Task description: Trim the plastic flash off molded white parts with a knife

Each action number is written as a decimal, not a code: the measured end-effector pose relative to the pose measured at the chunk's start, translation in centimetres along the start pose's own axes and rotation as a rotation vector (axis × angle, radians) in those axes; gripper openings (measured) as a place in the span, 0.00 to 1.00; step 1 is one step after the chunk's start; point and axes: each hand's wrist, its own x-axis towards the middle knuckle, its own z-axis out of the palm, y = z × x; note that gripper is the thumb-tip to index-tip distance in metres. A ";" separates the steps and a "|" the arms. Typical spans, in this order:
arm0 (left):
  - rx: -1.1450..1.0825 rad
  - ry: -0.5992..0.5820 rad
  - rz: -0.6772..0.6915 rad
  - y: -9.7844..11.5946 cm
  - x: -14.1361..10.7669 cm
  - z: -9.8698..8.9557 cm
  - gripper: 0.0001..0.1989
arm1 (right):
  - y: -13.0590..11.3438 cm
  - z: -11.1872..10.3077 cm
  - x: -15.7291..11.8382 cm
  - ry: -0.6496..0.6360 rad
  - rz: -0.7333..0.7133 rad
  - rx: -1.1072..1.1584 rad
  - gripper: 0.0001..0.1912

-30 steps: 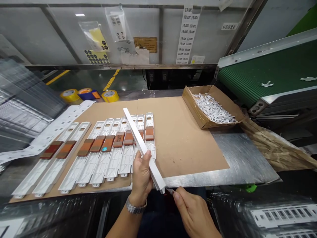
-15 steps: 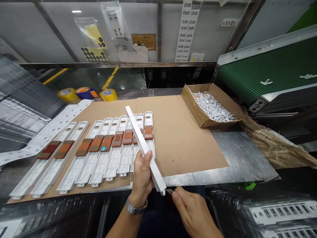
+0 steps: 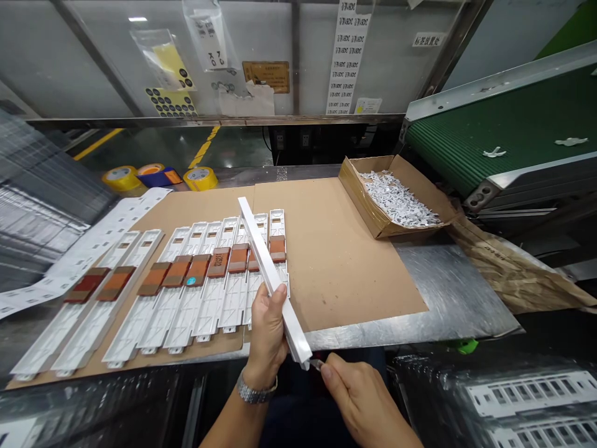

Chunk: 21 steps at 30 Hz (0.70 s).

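My left hand [image 3: 267, 336], with a metal-banded watch [image 3: 254, 392] at the wrist, is wrapped round a long white plastic strip [image 3: 259, 249]. The strip slants from upper left down toward my right hand [image 3: 359, 389]. That hand is closed on a small knife whose metal blade [image 3: 317, 364] shows at the strip's near end; the handle is hidden in the fingers. Behind the strip, several white plastic panels [image 3: 205, 318] lie side by side on brown cardboard [image 3: 336, 274]. Reddish-brown blocks [image 3: 219, 262] rest across them.
At the back right stands a cardboard box [image 3: 361, 202] of small white pieces [image 3: 398, 199], beside a green conveyor belt [image 3: 466, 143]. Tape rolls [image 3: 200, 179] sit along the back edge. White slotted parts [image 3: 532, 393] lie at lower right, brown paper [image 3: 504, 264] above them.
The view has shifted slightly, so the bench things sit a little further left. Near the strip's end my right hand has drawn back slightly, and more of the blade shows.
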 end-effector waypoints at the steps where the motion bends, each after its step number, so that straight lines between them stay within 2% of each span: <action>1: 0.001 0.001 0.002 -0.1 0.1 -0.1 0.18 | -0.1 0.1 0.0 -0.019 0.003 0.001 0.24; 6: 0.011 0.012 0.044 -0.4 0.7 -0.6 0.16 | 0.0 0.6 -0.3 -0.146 -0.043 0.048 0.24; 10: 0.007 0.006 0.058 -0.1 1.1 -1.4 0.16 | 0.9 0.0 -0.8 -0.143 -0.099 0.252 0.23; 13: 0.002 -0.022 0.045 0.7 1.1 -1.9 0.19 | 1.5 -0.7 -1.2 -0.038 -0.042 0.390 0.20; 17: -0.066 0.046 0.068 1.3 0.9 -1.5 0.21 | 1.6 -0.6 -1.1 0.151 -0.064 0.519 0.18; 21: -0.099 0.154 0.098 0.8 0.6 -0.9 0.21 | 1.3 0.6 -0.6 0.322 -0.140 0.360 0.14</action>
